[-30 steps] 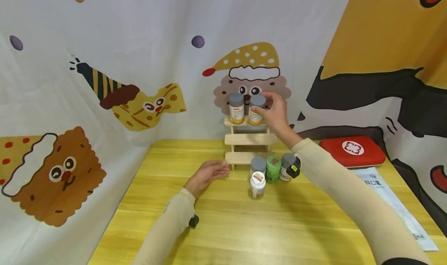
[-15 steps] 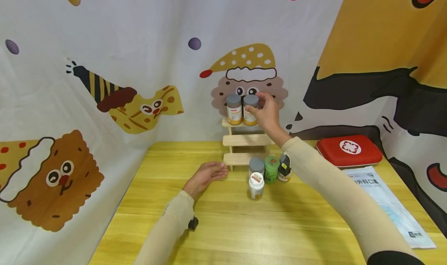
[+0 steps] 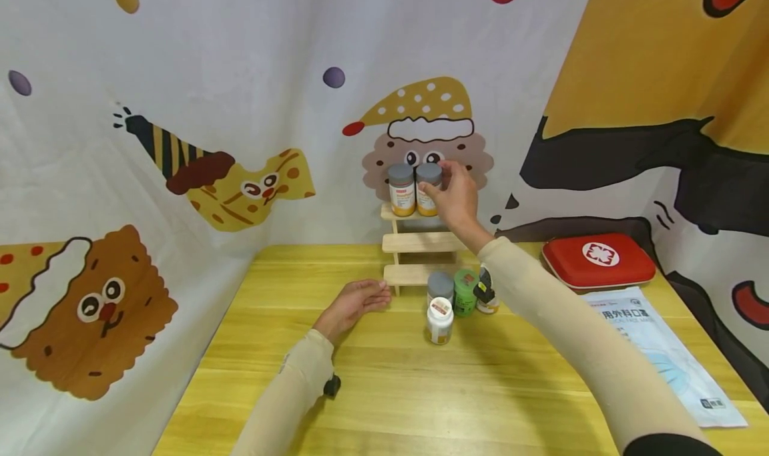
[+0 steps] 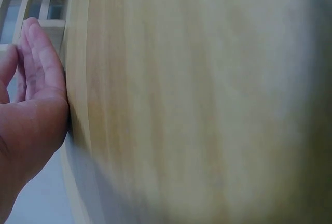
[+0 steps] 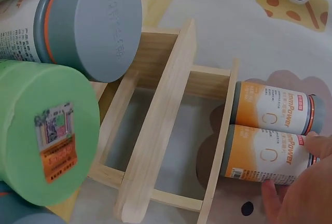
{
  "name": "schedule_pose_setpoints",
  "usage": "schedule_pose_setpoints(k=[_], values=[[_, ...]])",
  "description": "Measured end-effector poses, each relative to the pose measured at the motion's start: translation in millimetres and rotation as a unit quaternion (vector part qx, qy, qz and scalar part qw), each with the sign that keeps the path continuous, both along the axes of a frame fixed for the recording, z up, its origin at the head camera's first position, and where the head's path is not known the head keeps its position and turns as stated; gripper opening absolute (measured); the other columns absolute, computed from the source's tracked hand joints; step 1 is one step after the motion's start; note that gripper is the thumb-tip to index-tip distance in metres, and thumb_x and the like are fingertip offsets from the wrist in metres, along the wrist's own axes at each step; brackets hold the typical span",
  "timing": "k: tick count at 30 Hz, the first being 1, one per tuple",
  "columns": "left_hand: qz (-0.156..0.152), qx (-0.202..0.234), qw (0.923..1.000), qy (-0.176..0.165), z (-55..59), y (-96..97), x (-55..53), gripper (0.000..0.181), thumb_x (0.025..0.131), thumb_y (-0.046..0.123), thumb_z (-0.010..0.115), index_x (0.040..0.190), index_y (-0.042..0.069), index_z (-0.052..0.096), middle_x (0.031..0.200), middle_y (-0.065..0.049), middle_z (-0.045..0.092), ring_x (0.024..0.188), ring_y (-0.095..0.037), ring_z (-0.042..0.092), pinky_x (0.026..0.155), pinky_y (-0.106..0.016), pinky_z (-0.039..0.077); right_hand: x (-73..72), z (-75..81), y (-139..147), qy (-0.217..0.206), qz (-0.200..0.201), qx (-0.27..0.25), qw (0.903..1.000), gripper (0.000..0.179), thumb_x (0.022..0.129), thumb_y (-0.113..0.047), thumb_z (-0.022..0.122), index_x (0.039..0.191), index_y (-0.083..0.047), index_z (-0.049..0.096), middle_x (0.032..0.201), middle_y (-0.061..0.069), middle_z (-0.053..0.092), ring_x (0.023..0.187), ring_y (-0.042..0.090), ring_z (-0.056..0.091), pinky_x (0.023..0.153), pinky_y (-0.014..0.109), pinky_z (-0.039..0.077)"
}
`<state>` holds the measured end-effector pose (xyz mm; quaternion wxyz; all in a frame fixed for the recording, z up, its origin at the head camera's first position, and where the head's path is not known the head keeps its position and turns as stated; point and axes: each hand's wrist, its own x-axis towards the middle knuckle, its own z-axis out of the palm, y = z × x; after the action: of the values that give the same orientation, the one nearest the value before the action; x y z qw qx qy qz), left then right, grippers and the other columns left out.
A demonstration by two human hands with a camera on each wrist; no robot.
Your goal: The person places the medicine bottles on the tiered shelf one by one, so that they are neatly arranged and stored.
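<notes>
A three-step wooden rack (image 3: 420, 243) stands at the back of the table. Two grey-capped supplement bottles with white and orange labels are upright on its top step. My right hand (image 3: 458, 199) grips the right bottle (image 5: 264, 153) between thumb and fingers. The left bottle (image 3: 402, 192) stands beside it, touching or nearly so. My left hand (image 3: 354, 302) rests low at the rack's left end, fingers fairly straight and fingertips at the lowest step (image 3: 414, 275). In the left wrist view that hand (image 4: 39, 94) is seen along the table; whether its thumb touches the rack cannot be told.
Before the rack's right half stand a white-capped bottle (image 3: 440, 322), a grey-capped bottle (image 3: 440, 284), a green jar (image 3: 465, 294) and another bottle (image 3: 488, 306) partly hidden by the right wrist camera. A red case (image 3: 597, 261) and a mask packet (image 3: 667, 356) lie at right.
My right hand has slid the right bottle leftward along the top step, closing the gap to the left bottle. The left hand stays at the rack's end. The head view has shifted slightly.
</notes>
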<state>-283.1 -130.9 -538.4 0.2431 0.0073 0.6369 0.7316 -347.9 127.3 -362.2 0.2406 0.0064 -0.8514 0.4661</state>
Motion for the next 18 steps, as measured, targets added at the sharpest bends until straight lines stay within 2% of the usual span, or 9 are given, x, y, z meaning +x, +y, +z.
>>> schedule_pose_setpoints(k=[8,14,18], values=[[0.012,0.001,0.9999,0.0,-0.8,-0.6,0.6,0.023,0.108,0.019,0.064,0.117,-0.001,0.07,0.102,-0.003,0.079,0.094,-0.014,0.077,0.092,-0.029,0.066,-2.4,-0.9,-4.3,0.011,-0.01,0.014,0.9998,0.06,0.092,-0.029,0.086,0.141,-0.008,0.06,0.124,0.015,0.066,0.106,0.03,0.062,0.09,0.043,0.053],[0.006,0.007,0.9999,0.01,-0.5,0.6,2.0,0.026,0.108,0.02,0.064,0.118,-0.003,0.07,0.101,-0.002,0.079,0.094,-0.014,0.077,0.093,-0.03,0.066,-0.4,-1.1,-4.1,0.008,-0.015,0.006,0.9998,0.06,0.092,-0.028,0.086,0.143,-0.009,0.059,0.127,0.013,0.066,0.113,0.03,0.064,0.095,0.045,0.054],[0.007,0.011,0.9999,0.002,0.3,1.1,2.2,0.024,0.108,0.019,0.064,0.117,-0.002,0.07,0.099,-0.002,0.079,0.093,-0.014,0.077,0.091,-0.029,0.066,1.2,-3.3,-2.2,0.01,-0.012,0.01,0.9998,0.061,0.093,-0.028,0.085,0.144,-0.007,0.057,0.131,0.014,0.065,0.117,0.031,0.064,0.099,0.046,0.055]])
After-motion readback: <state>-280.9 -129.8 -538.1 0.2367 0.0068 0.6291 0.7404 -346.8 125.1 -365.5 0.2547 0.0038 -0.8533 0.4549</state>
